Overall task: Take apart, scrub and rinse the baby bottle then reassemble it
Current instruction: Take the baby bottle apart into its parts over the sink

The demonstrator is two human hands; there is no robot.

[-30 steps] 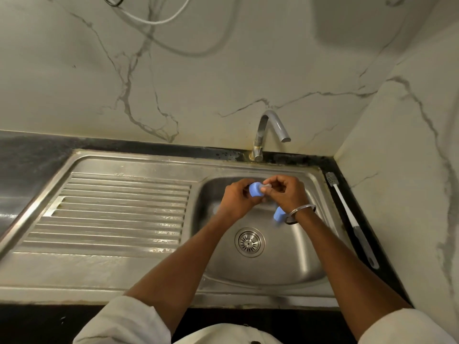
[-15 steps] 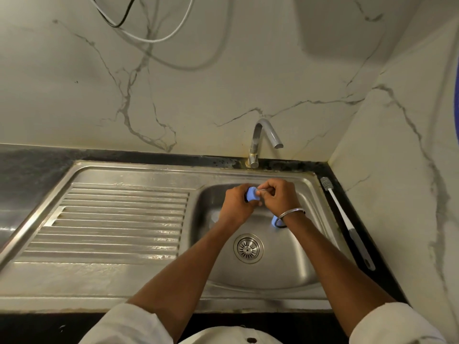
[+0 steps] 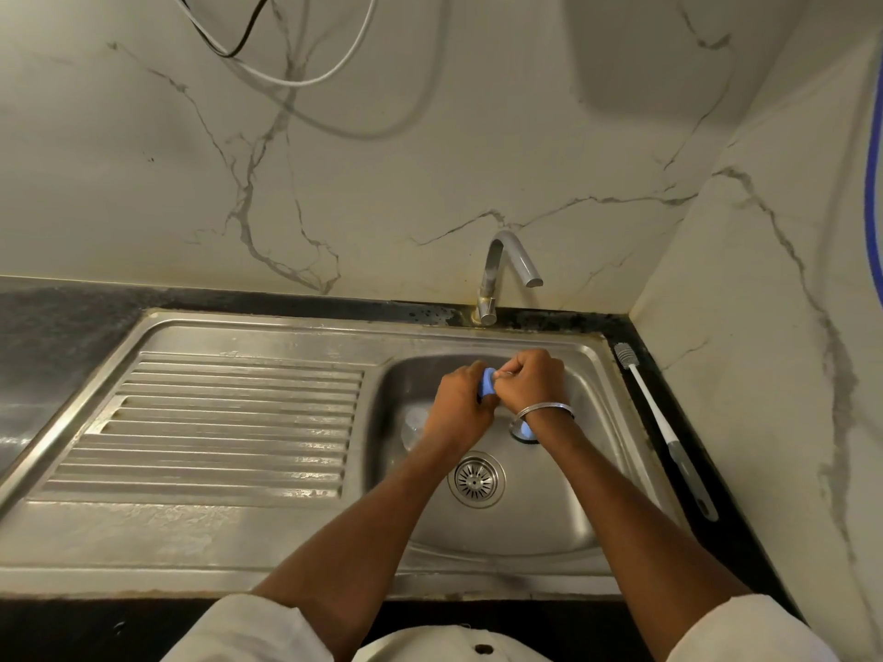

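over the steel sink (image 3: 549, 518), the left hand (image 3: 458, 408) grips the blue collar (image 3: 488, 382) and the right hand (image 3: 533, 379), now closer in, pinches at it: i judge disassembly unfinished, clear bottle body (image 3: 413, 425) lying in the basin beneath.

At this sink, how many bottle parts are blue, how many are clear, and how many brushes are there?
Blue bottle parts: 2
Clear bottle body: 1
Bottle brush: 1
Total: 4
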